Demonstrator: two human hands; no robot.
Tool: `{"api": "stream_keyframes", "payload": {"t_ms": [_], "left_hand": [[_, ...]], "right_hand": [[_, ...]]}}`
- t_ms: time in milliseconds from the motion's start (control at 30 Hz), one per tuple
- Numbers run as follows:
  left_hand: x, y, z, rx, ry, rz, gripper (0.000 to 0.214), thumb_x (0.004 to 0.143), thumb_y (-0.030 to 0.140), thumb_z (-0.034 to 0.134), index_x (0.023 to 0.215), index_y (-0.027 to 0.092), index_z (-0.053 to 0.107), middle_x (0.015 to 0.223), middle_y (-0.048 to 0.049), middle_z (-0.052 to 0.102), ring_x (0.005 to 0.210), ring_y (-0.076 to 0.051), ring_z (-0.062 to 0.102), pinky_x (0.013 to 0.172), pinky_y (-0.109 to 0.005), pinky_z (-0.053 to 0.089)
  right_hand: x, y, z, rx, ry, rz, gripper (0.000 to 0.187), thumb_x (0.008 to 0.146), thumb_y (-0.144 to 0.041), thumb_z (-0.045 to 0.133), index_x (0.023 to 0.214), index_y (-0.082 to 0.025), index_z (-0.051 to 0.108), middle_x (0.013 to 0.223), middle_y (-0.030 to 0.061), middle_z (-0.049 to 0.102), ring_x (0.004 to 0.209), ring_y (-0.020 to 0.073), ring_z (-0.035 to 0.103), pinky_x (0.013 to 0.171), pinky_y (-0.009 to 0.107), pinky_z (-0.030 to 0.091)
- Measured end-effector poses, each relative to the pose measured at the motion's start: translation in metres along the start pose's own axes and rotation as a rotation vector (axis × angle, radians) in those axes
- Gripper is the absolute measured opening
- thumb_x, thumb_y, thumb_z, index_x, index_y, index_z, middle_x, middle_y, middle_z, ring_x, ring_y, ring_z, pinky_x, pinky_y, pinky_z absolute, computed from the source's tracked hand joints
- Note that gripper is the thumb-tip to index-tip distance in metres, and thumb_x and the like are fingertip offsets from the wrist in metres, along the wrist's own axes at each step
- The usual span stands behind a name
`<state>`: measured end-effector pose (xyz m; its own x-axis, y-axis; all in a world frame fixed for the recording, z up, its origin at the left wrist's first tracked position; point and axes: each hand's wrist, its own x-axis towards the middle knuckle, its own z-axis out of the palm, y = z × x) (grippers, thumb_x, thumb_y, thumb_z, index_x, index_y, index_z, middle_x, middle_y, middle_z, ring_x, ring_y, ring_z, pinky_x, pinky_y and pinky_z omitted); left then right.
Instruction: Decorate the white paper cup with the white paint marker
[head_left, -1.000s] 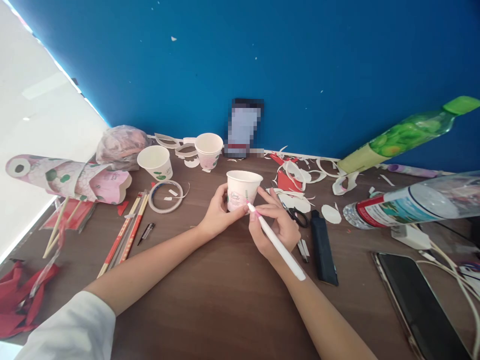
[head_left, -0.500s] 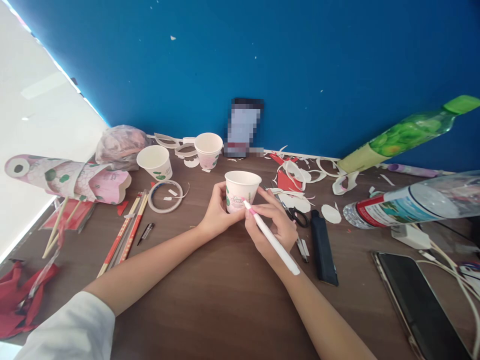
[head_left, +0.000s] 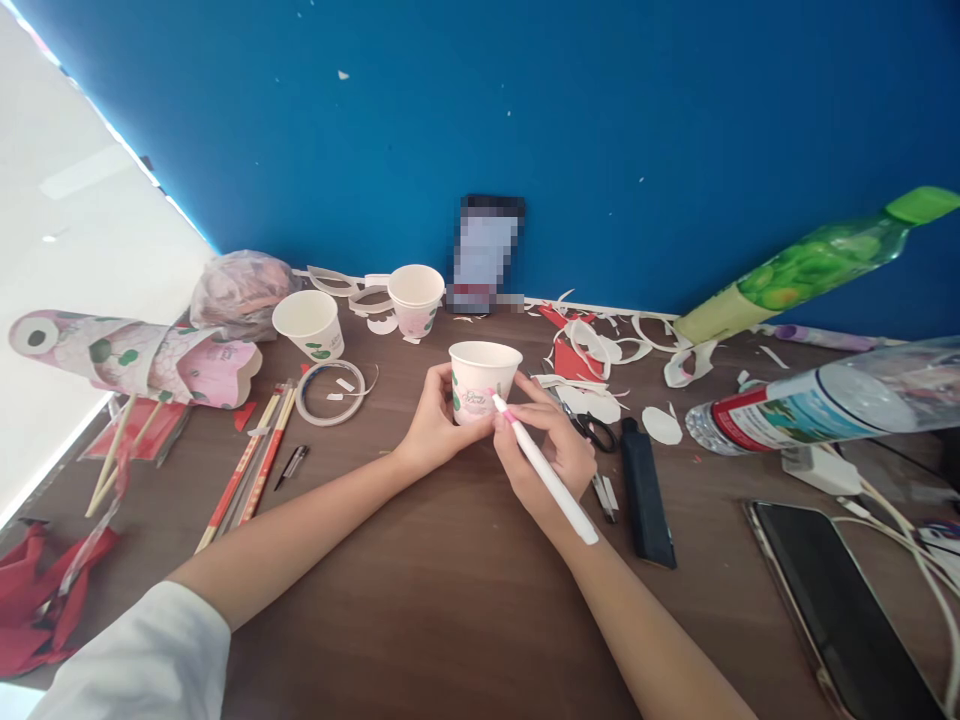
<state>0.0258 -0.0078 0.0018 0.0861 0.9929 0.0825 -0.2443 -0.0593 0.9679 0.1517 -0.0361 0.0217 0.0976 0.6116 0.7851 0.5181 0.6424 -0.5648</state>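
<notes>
A white paper cup (head_left: 486,368) with pink and green print stands upright, mouth up, in front of me. My left hand (head_left: 437,418) is closed around its left side, thumb across the lower front. In my right hand (head_left: 551,450) is a white pen with a pink collar (head_left: 551,478), gripped like a pencil; its tip is at the cup's printed front, though I cannot tell whether it touches. Some right fingers rest by the cup's right side. Behind and left are another paper cup (head_left: 308,326) and a nested pair of cups (head_left: 416,298).
A tape roll (head_left: 301,402), chopsticks (head_left: 259,465) and a paper-cup fish shape (head_left: 135,355) lie left. Right are scissors (head_left: 598,432), a dark case (head_left: 646,500), paper scraps (head_left: 663,426), a water bottle (head_left: 795,410), a green bottle (head_left: 810,275) and a phone (head_left: 832,600).
The pen's tip has shifted slightly right and up along the cup's front. Both hands keep nearly the same place, and the cup stays where it was.
</notes>
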Motion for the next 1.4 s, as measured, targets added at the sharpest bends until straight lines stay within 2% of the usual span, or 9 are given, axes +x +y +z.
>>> {"api": "stream_keyframes", "payload": {"t_ms": [400,733,933,1167,1400], "left_hand": [[-0.001,0.004,0.002,-0.062,-0.031,-0.083,0.068,0.054,0.036,0.086,0.105,0.02,0.044,0.111,-0.0081,0.057,0.108,-0.023,0.056,0.093,-0.038,0.045],[-0.003,0.01,0.001,-0.056,-0.043,-0.141,0.063,0.055,0.034,0.086,0.101,0.02,0.045,0.108,-0.0074,0.059,0.108,-0.024,0.057,0.093,-0.038,0.045],[-0.002,0.012,0.001,-0.046,-0.05,-0.149,0.064,0.055,0.032,0.086,0.102,0.019,0.045,0.109,-0.0075,0.058,0.108,-0.024,0.057,0.094,-0.039,0.044],[-0.002,0.016,0.003,-0.123,-0.074,-0.226,0.062,0.057,0.032,0.085,0.102,0.019,0.045,0.114,-0.0098,0.056,0.112,-0.026,0.055,0.096,-0.042,0.045],[-0.002,0.013,0.002,-0.116,-0.085,-0.201,0.06,0.058,0.033,0.084,0.103,0.019,0.047,0.115,-0.0092,0.058,0.115,-0.028,0.054,0.098,-0.044,0.044]], "right_hand": [[0.002,-0.003,-0.001,0.036,0.0,0.035,0.02,0.075,-0.006,0.065,0.084,-0.023,0.06,0.079,0.0034,0.073,0.101,0.0289,0.071,0.09,0.052,0.058],[0.003,-0.002,-0.001,0.051,-0.002,0.021,0.02,0.074,-0.005,0.064,0.08,-0.022,0.057,0.076,0.0024,0.072,0.1,0.0291,0.072,0.095,0.055,0.054],[0.004,-0.003,-0.002,0.062,-0.015,0.027,0.02,0.074,-0.004,0.062,0.077,-0.022,0.056,0.07,0.0007,0.069,0.1,0.0296,0.072,0.092,0.053,0.056],[0.003,-0.001,-0.003,0.155,0.037,0.145,0.013,0.078,-0.011,0.062,0.08,-0.022,0.056,0.08,0.0037,0.074,0.098,0.0294,0.072,0.091,0.054,0.055],[0.003,-0.003,-0.003,0.128,0.014,0.151,0.01,0.078,-0.013,0.063,0.079,-0.022,0.059,0.08,0.0046,0.075,0.1,0.029,0.071,0.092,0.053,0.056]]}}
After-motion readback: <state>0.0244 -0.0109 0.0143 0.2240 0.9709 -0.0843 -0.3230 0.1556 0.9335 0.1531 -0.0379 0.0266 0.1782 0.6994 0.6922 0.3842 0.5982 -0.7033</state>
